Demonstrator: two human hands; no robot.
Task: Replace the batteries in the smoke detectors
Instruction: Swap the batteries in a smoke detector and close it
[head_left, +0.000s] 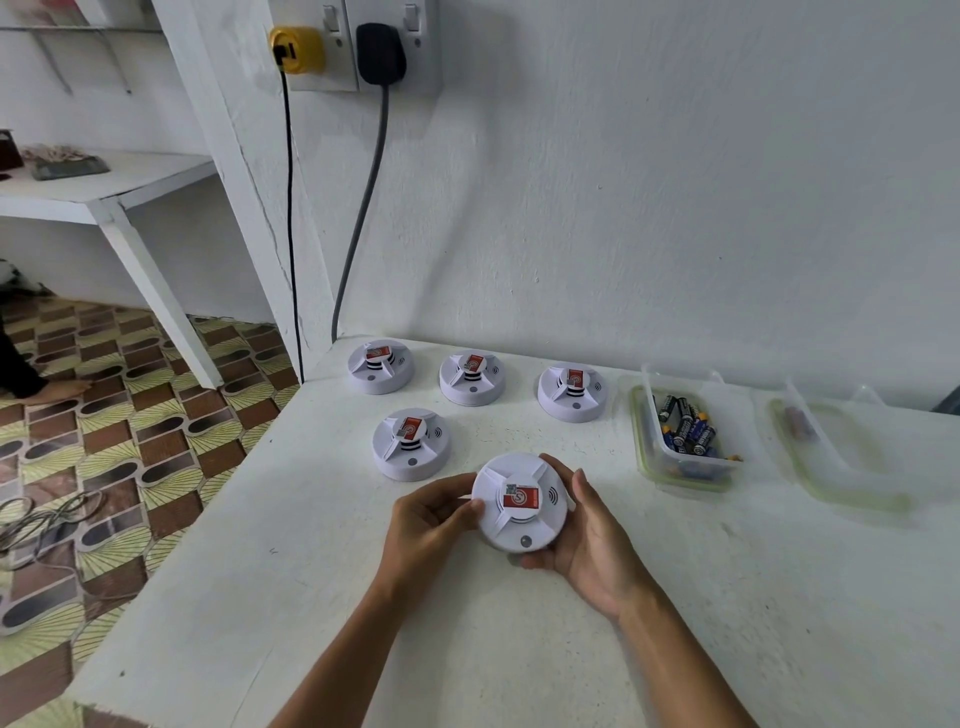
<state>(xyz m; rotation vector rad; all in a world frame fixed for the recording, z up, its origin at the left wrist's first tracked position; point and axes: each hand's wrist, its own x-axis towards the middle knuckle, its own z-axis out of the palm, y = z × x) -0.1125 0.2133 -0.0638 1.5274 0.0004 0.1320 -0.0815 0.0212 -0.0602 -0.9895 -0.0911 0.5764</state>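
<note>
Holding a round white smoke detector (519, 503) just above the near part of a white table (415, 649), a person grips it from both sides: left hand (431, 519) curled on its left rim, right hand (587, 535) cupping the right edge and underside. It looks light, rigid, smooth plastic, likely slippery, so the rim seems the safest hold for twisting. Four more detectors (410, 441) sit behind; a clear tub of batteries (685, 428) lies to the right
</note>
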